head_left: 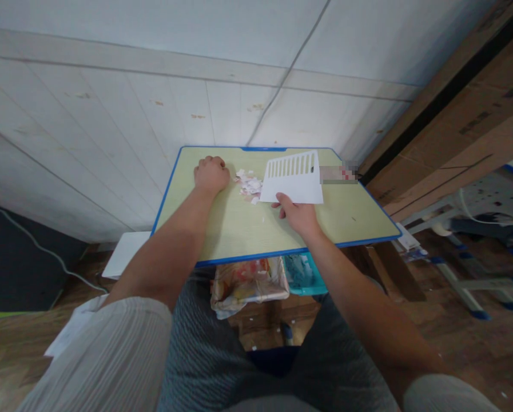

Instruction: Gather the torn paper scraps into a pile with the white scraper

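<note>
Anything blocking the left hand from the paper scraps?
Nothing visible: only a narrow strip of tabletop separates the left hand from the scraps. The slotted sheet, held in the right hand, is on the scraps' other side, outside that gap.

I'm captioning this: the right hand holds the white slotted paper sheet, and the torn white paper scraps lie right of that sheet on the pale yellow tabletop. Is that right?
No: in the head view, the torn white paper scraps on the pale yellow tabletop lie left, not right, of the white slotted paper sheet the right hand holds.
</note>
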{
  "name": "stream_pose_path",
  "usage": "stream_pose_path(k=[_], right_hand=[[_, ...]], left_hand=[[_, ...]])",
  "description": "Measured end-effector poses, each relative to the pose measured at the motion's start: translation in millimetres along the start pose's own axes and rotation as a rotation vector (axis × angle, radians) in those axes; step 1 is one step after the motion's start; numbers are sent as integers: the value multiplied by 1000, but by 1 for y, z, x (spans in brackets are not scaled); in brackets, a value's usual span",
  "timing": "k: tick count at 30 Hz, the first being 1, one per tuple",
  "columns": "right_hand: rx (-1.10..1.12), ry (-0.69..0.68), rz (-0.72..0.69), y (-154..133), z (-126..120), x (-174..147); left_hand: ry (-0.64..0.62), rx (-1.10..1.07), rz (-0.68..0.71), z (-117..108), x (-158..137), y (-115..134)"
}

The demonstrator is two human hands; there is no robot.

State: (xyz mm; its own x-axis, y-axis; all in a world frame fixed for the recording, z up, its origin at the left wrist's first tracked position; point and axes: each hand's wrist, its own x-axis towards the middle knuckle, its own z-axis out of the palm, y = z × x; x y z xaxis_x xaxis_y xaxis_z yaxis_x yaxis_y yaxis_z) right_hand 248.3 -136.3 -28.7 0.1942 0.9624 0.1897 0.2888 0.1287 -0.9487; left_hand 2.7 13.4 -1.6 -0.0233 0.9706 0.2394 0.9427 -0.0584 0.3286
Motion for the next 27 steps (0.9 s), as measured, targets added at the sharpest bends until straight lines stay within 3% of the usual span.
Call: stream_pose_path(k=[6,15,27], right_hand=[[14,17,-33,1,0,-2],[84,272,32,11,-14,8],[-16,197,17,4,-30,-11]], left_hand=[[3,-21,-1,1,0,0],[-9,41,9,-2,-2,3],[-19,9,3,-2,-2,5]])
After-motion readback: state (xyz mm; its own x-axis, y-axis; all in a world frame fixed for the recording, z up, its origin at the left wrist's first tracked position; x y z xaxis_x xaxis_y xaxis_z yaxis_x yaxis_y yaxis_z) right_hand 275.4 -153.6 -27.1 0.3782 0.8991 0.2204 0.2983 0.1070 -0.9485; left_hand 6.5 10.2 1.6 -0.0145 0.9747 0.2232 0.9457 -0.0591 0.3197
